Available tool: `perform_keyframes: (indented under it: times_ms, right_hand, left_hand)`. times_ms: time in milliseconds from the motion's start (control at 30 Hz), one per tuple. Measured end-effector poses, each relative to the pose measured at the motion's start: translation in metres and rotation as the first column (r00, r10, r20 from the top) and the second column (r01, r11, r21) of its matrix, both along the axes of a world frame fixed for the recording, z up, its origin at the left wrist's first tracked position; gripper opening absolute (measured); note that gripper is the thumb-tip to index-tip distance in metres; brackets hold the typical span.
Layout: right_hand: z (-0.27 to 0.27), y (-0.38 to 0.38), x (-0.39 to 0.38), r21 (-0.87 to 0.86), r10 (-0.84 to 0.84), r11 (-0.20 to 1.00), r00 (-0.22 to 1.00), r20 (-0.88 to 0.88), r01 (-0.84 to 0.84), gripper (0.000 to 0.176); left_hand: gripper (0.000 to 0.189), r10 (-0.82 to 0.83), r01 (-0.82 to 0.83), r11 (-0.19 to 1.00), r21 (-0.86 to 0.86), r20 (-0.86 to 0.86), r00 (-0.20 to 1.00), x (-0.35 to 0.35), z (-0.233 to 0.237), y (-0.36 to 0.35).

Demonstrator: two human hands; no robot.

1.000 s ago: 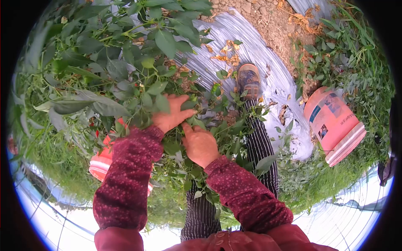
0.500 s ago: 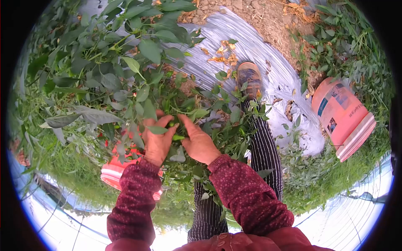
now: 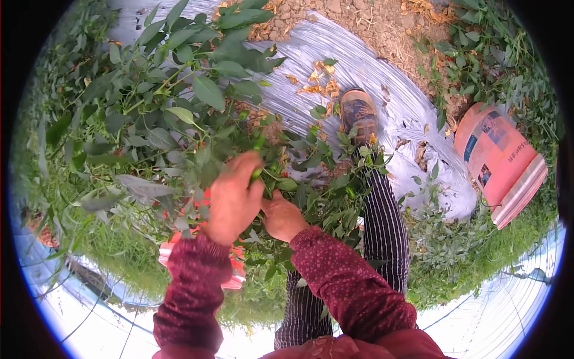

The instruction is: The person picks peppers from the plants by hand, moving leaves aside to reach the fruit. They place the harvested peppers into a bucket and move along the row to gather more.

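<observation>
My left hand [image 3: 234, 197], slightly blurred, is closed among the leaves of a pepper plant [image 3: 161, 137]. A small green pepper [image 3: 257, 173] shows between its thumb and fingers. Just past the fingertips there is another bright green piece [image 3: 259, 142], too blurred to name surely. Lower and to the right, my right hand [image 3: 284, 218] has its fingers curled in beside the left thumb, close to the stems. What it holds, if anything, is hidden.
A red bucket [image 3: 499, 158] lies tilted on the right. Another red bucket [image 3: 236, 269] is partly hidden under leaves below my left hand. Silvery plastic film [image 3: 418, 143] covers the ground around my shoe [image 3: 360, 116]. Dry soil [image 3: 359, 27] lies beyond.
My left hand has moved up, its fingers closing and turning over. My right hand has drawn down slightly, and its extended fingers have curled in. The view has shifted a little.
</observation>
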State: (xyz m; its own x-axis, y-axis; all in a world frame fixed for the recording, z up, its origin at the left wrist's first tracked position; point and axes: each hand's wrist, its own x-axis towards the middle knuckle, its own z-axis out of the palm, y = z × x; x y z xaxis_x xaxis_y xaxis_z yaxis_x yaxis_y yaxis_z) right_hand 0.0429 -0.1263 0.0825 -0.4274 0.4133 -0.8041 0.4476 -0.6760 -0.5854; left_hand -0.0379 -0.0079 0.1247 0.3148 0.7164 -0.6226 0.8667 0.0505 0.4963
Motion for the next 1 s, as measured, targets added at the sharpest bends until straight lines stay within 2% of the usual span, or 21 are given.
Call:
perform_keyframes:
  times_ms: [67, 133, 200, 233, 267, 300, 333, 400, 467, 533, 567, 633, 667, 733, 767, 800, 833, 867, 900, 967, 1000]
  right_hand:
    - [-0.002, -0.004, -0.004, 0.042, 0.018, 0.999, 1.000, -0.023, -0.017, 0.043]
    - [0.010, 0.005, 0.000, -0.003, 0.002, 1.000, 0.999, 0.037, -0.002, 0.041]
    - [0.008, 0.004, -0.001, 0.016, -0.002, 1.000, 0.999, 0.048, 0.002, 0.039]
    - [0.009, 0.004, 0.000, 0.020, -0.014, 1.000, 0.999, 0.046, 0.013, 0.043]
    - [0.009, 0.002, 0.000, 0.017, -0.026, 1.000, 0.999, 0.045, 0.025, 0.046]
    - [0.006, -0.004, -0.004, 0.051, -0.027, 0.998, 0.998, 0.053, 0.024, 0.035]
    - [0.007, -0.001, -0.004, 0.045, -0.027, 0.999, 0.998, 0.050, 0.024, 0.035]
    - [0.011, 0.005, -0.001, -0.003, -0.034, 0.999, 0.999, 0.039, 0.034, 0.043]
    - [0.011, 0.004, 0.001, 0.002, -0.033, 0.999, 0.999, 0.040, 0.033, 0.041]
    - [0.011, 0.009, 0.002, 0.023, -0.031, 0.999, 0.999, 0.043, 0.030, 0.040]
    - [0.012, 0.011, 0.002, 0.025, -0.018, 1.000, 0.999, 0.049, 0.016, 0.040]
    - [0.016, 0.014, 0.004, 0.024, -0.008, 1.000, 0.999, 0.052, 0.006, 0.039]
    - [0.016, 0.014, 0.004, 0.030, -0.018, 0.999, 0.999, 0.051, 0.017, 0.039]
    - [0.016, 0.016, 0.004, 0.042, -0.033, 0.999, 0.998, 0.052, 0.031, 0.039]
    - [0.016, 0.015, 0.003, 0.026, -0.022, 0.999, 0.998, 0.057, 0.021, 0.035]
    - [0.015, 0.016, 0.002, 0.011, -0.012, 1.000, 0.998, 0.064, 0.011, 0.031]
    - [0.015, 0.017, 0.003, 0.013, -0.015, 1.000, 0.998, 0.065, 0.014, 0.031]
    - [0.015, 0.017, 0.004, 0.021, -0.081, 0.997, 0.994, 0.073, 0.080, 0.032]
    - [0.014, 0.016, 0.005, 0.030, -0.147, 0.989, 0.986, 0.079, 0.145, 0.032]
    - [0.008, 0.016, 0.007, 0.061, -0.218, 0.975, 0.972, 0.088, 0.213, 0.035]
    - [0.005, 0.014, 0.007, 0.100, -0.290, 0.955, 0.952, 0.097, 0.281, 0.038]
  left_hand:
    - [0.021, -0.199, 0.199, 0.980, 0.032, 0.016, 0.980, 0.029, -0.022, 0.023]
    - [0.022, -0.390, 0.410, 0.891, 0.194, -0.136, 0.911, 0.037, -0.073, 0.033]
    - [0.012, -0.549, 0.644, 0.762, 0.069, -0.459, 0.698, 0.030, -0.128, 0.039]
    - [0.012, -0.545, 0.642, 0.763, 0.072, -0.462, 0.700, 0.024, -0.150, 0.036]
    - [0.010, -0.574, 0.727, 0.686, 0.019, -0.601, 0.556, 0.016, -0.169, 0.030]
    - [0.009, -0.578, 0.795, 0.604, -0.057, -0.717, 0.388, 0.010, -0.183, 0.027]
    - [0.009, -0.583, 0.795, 0.604, -0.062, -0.715, 0.386, 0.004, -0.193, 0.028]
    - [0.011, -0.663, 0.781, 0.571, -0.254, -0.704, 0.256, -0.003, -0.206, 0.030]
    - [0.012, -0.672, 0.760, 0.586, -0.282, -0.693, 0.261, -0.005, -0.210, 0.030]
    - [0.013, -0.801, 0.741, 0.499, -0.448, -0.565, 0.198, 0.006, -0.195, 0.042]
    - [0.013, -0.799, 0.742, 0.500, -0.445, -0.568, 0.198, 0.010, -0.189, 0.045]
    - [0.017, -0.653, 0.631, 0.744, -0.218, -0.438, 0.618, 0.015, -0.174, 0.045]
    - [0.017, -0.654, 0.633, 0.742, -0.220, -0.441, 0.614, 0.018, -0.161, 0.045]
    - [0.021, -0.547, 0.522, 0.837, -0.164, -0.304, 0.780, 0.028, -0.131, 0.048]
    - [0.027, -0.531, 0.490, 0.845, -0.213, -0.240, 0.813, 0.030, -0.118, 0.052]
    - [0.027, -0.533, 0.492, 0.844, -0.213, -0.241, 0.811, 0.030, -0.110, 0.051]
    - [0.027, -0.509, 0.485, 0.859, -0.164, -0.166, 0.845, 0.031, -0.102, 0.049]
    - [0.028, -0.481, 0.471, 0.874, -0.117, -0.085, 0.872, 0.032, -0.093, 0.046]
    - [0.028, -0.481, 0.471, 0.874, -0.116, -0.083, 0.873, 0.037, -0.082, 0.042]
    - [0.023, -0.454, 0.455, 0.883, -0.117, 0.035, 0.890, 0.043, -0.058, 0.031]
    - [0.023, -0.452, 0.453, 0.884, -0.119, 0.032, 0.891, 0.037, -0.052, 0.025]
